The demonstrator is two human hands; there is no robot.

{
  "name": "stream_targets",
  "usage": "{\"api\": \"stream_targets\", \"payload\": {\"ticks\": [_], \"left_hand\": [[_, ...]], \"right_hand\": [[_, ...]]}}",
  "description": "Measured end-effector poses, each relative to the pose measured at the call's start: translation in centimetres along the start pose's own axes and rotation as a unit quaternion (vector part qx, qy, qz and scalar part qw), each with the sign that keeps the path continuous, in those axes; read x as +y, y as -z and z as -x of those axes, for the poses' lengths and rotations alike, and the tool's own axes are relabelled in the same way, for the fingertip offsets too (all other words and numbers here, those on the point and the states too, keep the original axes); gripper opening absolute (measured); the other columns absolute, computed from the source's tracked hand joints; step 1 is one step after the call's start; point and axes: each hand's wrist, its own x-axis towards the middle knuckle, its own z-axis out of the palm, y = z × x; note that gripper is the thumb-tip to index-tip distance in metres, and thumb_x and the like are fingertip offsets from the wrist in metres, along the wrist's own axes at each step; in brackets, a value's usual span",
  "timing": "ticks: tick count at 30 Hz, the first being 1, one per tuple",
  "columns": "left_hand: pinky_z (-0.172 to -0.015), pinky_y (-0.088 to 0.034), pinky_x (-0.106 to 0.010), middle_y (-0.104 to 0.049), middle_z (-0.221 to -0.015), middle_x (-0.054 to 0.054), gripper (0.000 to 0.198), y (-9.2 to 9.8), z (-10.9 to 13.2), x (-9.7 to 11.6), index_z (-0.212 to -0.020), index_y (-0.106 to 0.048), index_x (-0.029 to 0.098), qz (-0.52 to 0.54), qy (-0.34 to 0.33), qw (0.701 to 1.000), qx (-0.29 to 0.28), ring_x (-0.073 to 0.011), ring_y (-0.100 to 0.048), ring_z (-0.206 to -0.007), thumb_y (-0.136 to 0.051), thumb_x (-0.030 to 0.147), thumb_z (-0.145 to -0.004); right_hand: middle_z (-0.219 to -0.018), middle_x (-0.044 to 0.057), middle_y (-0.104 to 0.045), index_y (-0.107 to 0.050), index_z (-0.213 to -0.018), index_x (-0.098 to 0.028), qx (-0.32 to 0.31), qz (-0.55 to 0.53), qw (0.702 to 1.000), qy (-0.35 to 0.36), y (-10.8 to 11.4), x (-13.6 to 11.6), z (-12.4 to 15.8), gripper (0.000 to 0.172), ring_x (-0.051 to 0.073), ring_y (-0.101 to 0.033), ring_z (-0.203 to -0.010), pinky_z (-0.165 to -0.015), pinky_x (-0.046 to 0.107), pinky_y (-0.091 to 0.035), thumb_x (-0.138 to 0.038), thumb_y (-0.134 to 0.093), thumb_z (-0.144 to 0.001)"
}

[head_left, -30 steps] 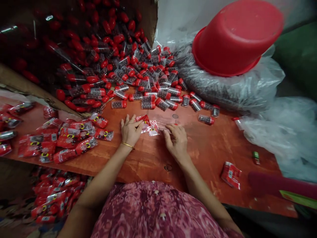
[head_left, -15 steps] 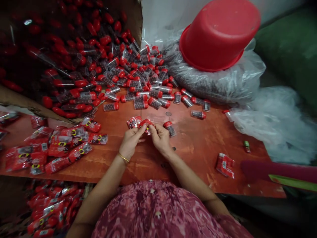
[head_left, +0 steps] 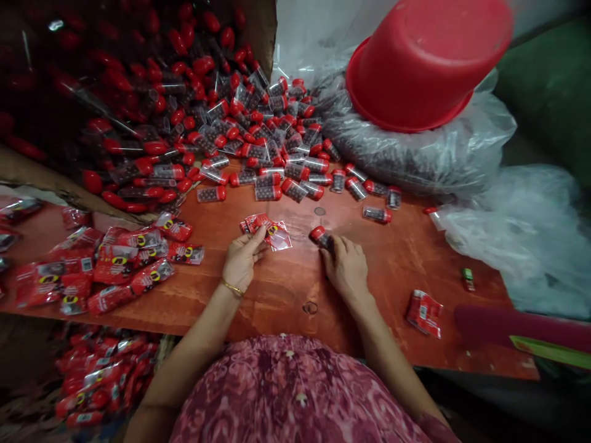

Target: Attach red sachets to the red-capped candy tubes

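Note:
My left hand, with a gold bangle at its wrist, pinches a small red and clear plastic packet by its left side. More red packets lie just behind that hand. My right hand is closed around the lower end of a small clear tube with a red cap, which lies tilted at the table's middle. The cap end sticks out to the left of the fingers; the rest of the tube is partly hidden by them.
A cardboard box spills red-capped tubes at the back left. Filled red packets lie left. A red tub stands on a plastic bag at the back right. One packet lies at the right.
My right hand has left the packet, moved right and taken hold of the capped tube. My left hand still holds the packet, now more visible. The view has shifted slightly.

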Motion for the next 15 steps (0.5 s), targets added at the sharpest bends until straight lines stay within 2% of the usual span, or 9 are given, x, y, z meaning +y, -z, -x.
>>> {"api": "stream_targets", "payload": {"ticks": [2,4,9,12,15], "left_hand": [[-0.053,-0.045,-0.018,-0.066,-0.060,0.001,0.038,-0.1,0.1,-0.2,-0.067,-0.064,0.014,0.008,0.016,1.000,-0.008,-0.0076,-0.059,-0.053,-0.084,0.037,-0.043],[-0.053,-0.044,-0.018,-0.067,-0.061,0.001,0.038,-0.1,0.3,-0.3,-0.068,-0.064,0.014,0.010,0.020,1.000,-0.016,-0.0076,-0.059,-0.054,-0.084,0.036,-0.044],[-0.053,-0.043,-0.017,-0.067,-0.062,0.000,0.041,-0.1,1.0,-0.1,-0.066,-0.065,0.014,-0.006,0.011,1.000,-0.028,-0.0075,-0.059,-0.054,-0.084,0.039,-0.041],[-0.056,-0.044,-0.019,-0.068,-0.062,-0.001,0.043,-0.3,1.4,0.0,-0.063,-0.065,0.013,-0.027,-0.002,0.999,-0.035,-0.0088,-0.060,-0.057,-0.084,0.042,-0.038],[-0.060,-0.045,-0.021,-0.066,-0.060,0.000,0.043,-0.3,1.5,-0.1,-0.060,-0.065,0.012,-0.054,-0.021,0.997,-0.052,-0.0095,-0.059,-0.058,-0.083,0.045,-0.038]], "right_hand": [[-0.099,0.018,-0.065,-0.059,-0.105,-0.010,-0.004,-0.038,0.999,0.015,-0.1,0.3,0.3,0.032,0.027,-0.058,-0.085,-0.075,0.040,-0.045,-0.029,-0.040,-0.086],[-0.090,0.013,-0.067,-0.059,-0.103,-0.013,0.000,-0.131,0.991,0.016,0.3,-0.2,0.7,0.030,0.023,-0.061,-0.078,-0.071,0.035,-0.047,-0.027,-0.037,-0.087],[-0.076,0.002,-0.067,-0.061,-0.094,-0.019,-0.018,-0.373,0.928,0.012,2.9,-3.0,1.9,0.024,0.014,-0.062,-0.067,-0.060,0.024,-0.048,-0.024,-0.039,-0.088],[-0.070,0.000,-0.065,-0.061,-0.089,-0.019,-0.044,-0.425,0.904,0.016,3.8,-4.3,2.1,0.021,0.012,-0.060,-0.060,-0.055,0.021,-0.046,-0.022,-0.041,-0.086],[-0.070,0.000,-0.064,-0.062,-0.087,-0.018,-0.055,-0.436,0.898,0.019,3.9,-4.8,1.7,0.020,0.011,-0.059,-0.060,-0.055,0.020,-0.046,-0.022,-0.042,-0.085]]}}
